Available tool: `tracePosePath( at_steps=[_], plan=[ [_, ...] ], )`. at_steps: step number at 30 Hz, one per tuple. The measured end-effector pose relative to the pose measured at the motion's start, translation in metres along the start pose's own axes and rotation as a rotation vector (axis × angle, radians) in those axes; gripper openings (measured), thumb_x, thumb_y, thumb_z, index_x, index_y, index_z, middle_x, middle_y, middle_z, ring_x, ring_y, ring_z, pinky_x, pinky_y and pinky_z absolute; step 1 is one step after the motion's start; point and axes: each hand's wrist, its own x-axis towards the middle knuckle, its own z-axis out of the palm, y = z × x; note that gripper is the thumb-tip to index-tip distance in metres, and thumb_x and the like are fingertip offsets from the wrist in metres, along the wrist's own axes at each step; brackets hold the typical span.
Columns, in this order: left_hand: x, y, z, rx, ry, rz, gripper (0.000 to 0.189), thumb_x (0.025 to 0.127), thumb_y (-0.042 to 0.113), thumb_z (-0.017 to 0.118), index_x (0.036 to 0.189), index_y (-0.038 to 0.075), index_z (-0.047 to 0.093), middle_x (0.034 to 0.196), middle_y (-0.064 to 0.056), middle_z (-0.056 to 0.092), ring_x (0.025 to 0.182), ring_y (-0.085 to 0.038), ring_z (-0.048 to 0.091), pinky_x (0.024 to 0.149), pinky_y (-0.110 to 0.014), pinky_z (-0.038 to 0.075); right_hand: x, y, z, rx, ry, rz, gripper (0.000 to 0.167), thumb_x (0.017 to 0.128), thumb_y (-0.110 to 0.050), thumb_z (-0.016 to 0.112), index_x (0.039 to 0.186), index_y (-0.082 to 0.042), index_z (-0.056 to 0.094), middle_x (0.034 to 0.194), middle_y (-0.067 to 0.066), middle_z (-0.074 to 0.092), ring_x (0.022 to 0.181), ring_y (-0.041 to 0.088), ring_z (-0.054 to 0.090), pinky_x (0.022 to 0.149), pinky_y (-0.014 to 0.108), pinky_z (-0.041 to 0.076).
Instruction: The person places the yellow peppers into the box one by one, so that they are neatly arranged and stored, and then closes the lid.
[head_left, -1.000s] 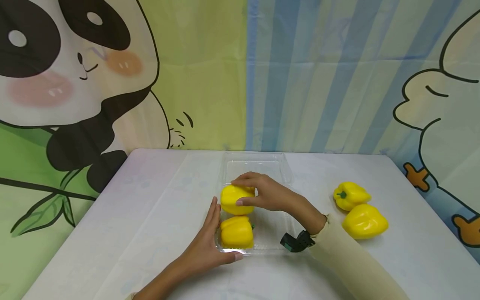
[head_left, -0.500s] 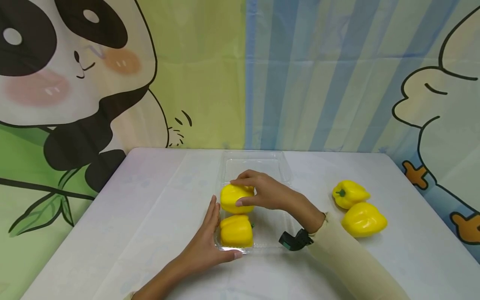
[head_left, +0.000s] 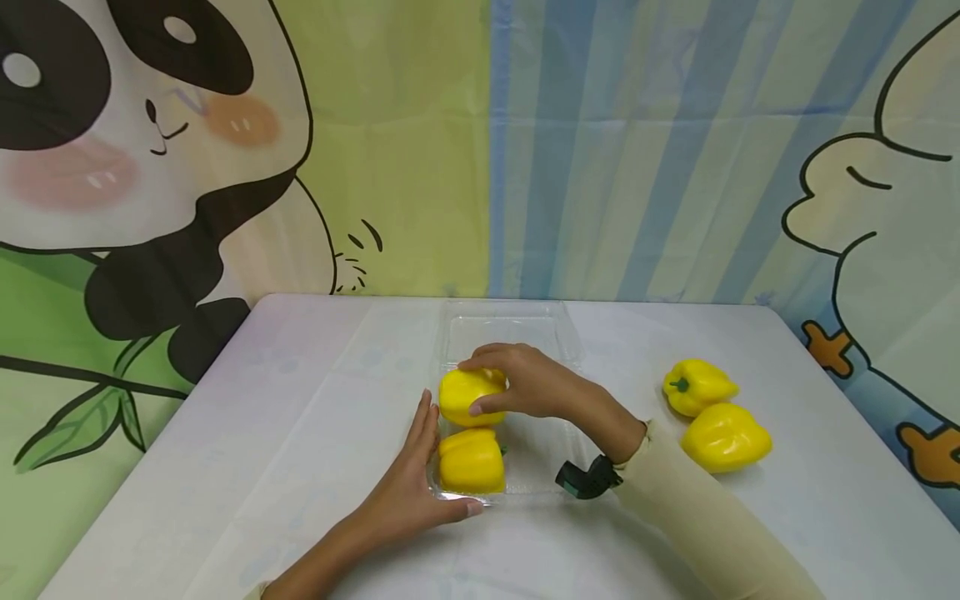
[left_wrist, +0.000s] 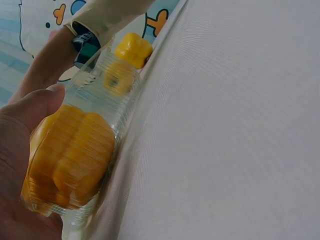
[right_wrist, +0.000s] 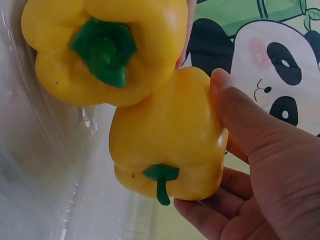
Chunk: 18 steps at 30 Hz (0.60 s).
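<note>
Thumb and fingers of my right hand point(head_left: 536, 385) grip a yellow bell pepper point(head_left: 459, 400), at the back left of a clear plastic clamshell box point(head_left: 540, 467). The right wrist view shows this held pepper point(right_wrist: 167, 130) with its green stem, pressed up against the second one. That second yellow pepper point(head_left: 471, 462) lies on its side at the box's front left. Around the front left corner of the box, my left hand point(head_left: 405, 492) rests with straight fingers along the side and the thumb along the front. Through the ribbed wall, the left wrist view shows the front pepper point(left_wrist: 75, 155).
The box's lid point(head_left: 510, 321) lies folded back on the far side. To the right on the white table point(head_left: 300, 433) are two more yellow peppers, one farther back point(head_left: 697, 387) and one nearer point(head_left: 726, 437). A cartoon-printed curtain point(head_left: 420, 150) hangs behind.
Both hands keep almost the same places. The right hand still holds the back pepper in the box, and the whole view has shifted slightly.
</note>
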Motion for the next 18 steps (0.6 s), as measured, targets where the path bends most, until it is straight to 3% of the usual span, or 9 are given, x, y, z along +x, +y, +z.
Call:
tracePosePath(
  at_steps=[9,18],
  plan=[
    [0.0007,-0.0017,0.0006,-0.006,0.012,-0.011,0.131,0.067,0.048,0.087,0.157,0.020,-0.004,0.160,0.012,-0.014,0.143,-0.021,0.020,0.112,-0.053,0.023,0.0007,-0.0029,0.0000,-0.032,-0.018,0.018,0.058,0.083,-0.042,0.076,0.134,-0.017,0.061,0.132,-0.001,0.060,0.116,0.016,0.057,0.099,0.035,0.046],
    [-0.0002,-0.0003,0.0012,0.025,0.003,-0.018,0.131,0.066,0.051,0.086,0.157,0.016,-0.002,0.158,0.019,-0.018,0.146,-0.020,0.009,0.111,-0.055,0.022,0.0001,0.0003,0.0016,-0.010,-0.027,0.050,0.058,0.084,-0.041,0.075,0.135,-0.018,0.060,0.132,-0.003,0.060,0.117,0.015,0.057,0.099,0.034,0.046]
  ],
)
